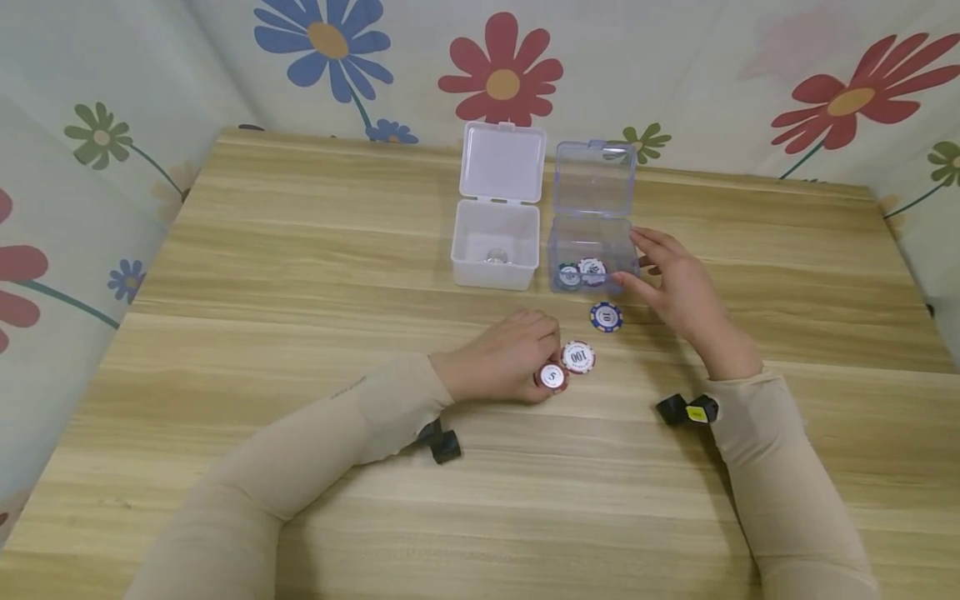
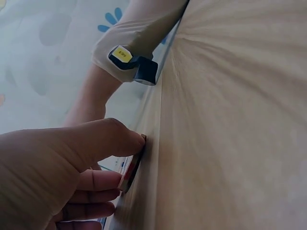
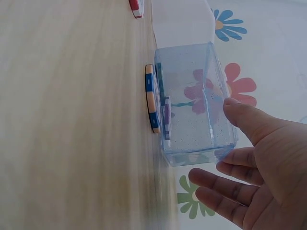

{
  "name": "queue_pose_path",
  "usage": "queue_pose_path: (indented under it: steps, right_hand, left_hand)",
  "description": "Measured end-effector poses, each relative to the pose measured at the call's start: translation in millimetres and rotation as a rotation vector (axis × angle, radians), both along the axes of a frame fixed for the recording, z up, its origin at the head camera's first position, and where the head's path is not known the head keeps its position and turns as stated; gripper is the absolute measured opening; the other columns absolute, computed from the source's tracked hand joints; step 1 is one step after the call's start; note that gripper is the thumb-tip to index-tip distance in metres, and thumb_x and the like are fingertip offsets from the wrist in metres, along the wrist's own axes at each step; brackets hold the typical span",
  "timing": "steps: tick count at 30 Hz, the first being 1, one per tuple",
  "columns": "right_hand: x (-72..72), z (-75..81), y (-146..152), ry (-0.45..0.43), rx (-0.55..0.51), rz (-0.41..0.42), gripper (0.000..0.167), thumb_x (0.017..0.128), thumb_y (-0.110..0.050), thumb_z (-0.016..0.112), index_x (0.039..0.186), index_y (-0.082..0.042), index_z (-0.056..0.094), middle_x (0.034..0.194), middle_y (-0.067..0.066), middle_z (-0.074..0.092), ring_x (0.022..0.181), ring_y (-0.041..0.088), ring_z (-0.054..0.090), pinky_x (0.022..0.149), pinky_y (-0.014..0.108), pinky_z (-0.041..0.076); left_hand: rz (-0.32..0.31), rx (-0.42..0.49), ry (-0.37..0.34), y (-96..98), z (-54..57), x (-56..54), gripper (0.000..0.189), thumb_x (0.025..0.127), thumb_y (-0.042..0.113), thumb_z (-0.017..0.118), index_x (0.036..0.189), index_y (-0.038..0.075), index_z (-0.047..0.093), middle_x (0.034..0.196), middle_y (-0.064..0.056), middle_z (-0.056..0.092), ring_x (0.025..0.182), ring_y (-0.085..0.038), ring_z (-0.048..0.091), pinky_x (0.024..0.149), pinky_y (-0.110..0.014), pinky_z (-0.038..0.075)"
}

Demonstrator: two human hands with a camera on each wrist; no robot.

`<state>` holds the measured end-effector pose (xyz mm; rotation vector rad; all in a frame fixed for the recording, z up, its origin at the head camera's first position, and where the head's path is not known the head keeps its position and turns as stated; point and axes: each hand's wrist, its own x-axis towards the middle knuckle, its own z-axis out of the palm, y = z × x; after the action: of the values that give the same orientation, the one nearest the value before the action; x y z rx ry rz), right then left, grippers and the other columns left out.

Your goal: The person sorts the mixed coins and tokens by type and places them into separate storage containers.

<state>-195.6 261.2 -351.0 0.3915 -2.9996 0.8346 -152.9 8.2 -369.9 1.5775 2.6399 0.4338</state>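
My left hand (image 1: 510, 358) pinches a red poker chip (image 1: 552, 377) marked 5 between thumb and fingers, low over the table. Beside it lies a red-and-white chip (image 1: 578, 357) marked 100. In the left wrist view the pinched chip (image 2: 133, 165) appears edge-on, tilted. My right hand (image 1: 682, 292) holds the right side of a clear plastic box (image 1: 592, 229), thumb at the front rim and fingers along the side. Inside that box are a green chip (image 1: 569, 276) and a purple-and-white chip (image 1: 592, 271). A blue chip (image 1: 606, 317) marked 10 lies in front of it.
Left of the clear box stands a frosted white box (image 1: 495, 275), its lid (image 1: 502, 162) raised, with small shiny discs (image 1: 497, 257) inside. Both lids lean back near a flowered cloth (image 1: 637, 67) along the far edge of the wooden table (image 1: 315, 250).
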Motion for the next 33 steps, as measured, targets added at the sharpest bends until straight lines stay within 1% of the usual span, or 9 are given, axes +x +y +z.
queue_pose_path:
  steps: [9,13,22,28,33]
  right_hand:
    - [-0.1,1.8,0.0,0.004,-0.008,0.004,0.063,0.091,-0.027,0.066,0.142,0.002,0.042,0.149,0.019,0.04,0.11,0.039,0.059,0.093,0.052,0.05]
    - [0.8,3.5,-0.2,-0.004,-0.004,0.005,0.063,0.092,-0.028,0.065,0.142,0.002,0.042,0.149,0.019,0.04,0.11,0.039,0.059,0.094,0.052,0.05]
    - [2.0,5.2,-0.9,-0.018,-0.004,0.007,0.065,0.092,-0.029,0.065,0.143,0.002,0.041,0.15,0.02,0.039,0.11,0.04,0.058,0.093,0.053,0.05]
    - [1.8,5.3,-0.6,-0.014,-0.004,0.006,0.064,0.092,-0.028,0.065,0.143,0.002,0.041,0.15,0.02,0.039,0.11,0.04,0.059,0.094,0.053,0.05]
    - [0.7,3.9,-0.5,-0.017,-0.003,-0.003,0.064,0.091,-0.027,0.066,0.142,0.002,0.042,0.15,0.019,0.039,0.11,0.039,0.059,0.094,0.052,0.05]
  left_hand:
    - [-0.002,-0.019,0.011,-0.4,2.3,-0.2,0.027,0.083,0.037,0.069,0.089,0.012,0.063,0.094,-0.002,0.061,0.094,-0.02,0.055,0.087,-0.033,0.044]
    - [-0.004,-0.035,0.016,-0.7,2.7,0.0,0.026,0.083,0.037,0.068,0.09,0.012,0.063,0.095,-0.002,0.061,0.096,-0.02,0.055,0.09,-0.033,0.045]
    - [-0.011,-0.091,0.049,0.0,2.9,0.2,0.03,0.085,0.041,0.065,0.094,0.013,0.064,0.103,-0.003,0.06,0.102,-0.02,0.054,0.091,-0.034,0.046]
    - [-0.021,-0.069,0.06,-0.5,3.6,0.6,0.028,0.087,0.04,0.064,0.094,0.013,0.064,0.101,-0.002,0.06,0.099,-0.019,0.054,0.086,-0.033,0.047]
    - [-0.028,-0.066,0.056,-0.2,3.5,0.2,0.027,0.084,0.039,0.065,0.092,0.013,0.063,0.101,-0.002,0.059,0.099,-0.019,0.054,0.086,-0.032,0.047]
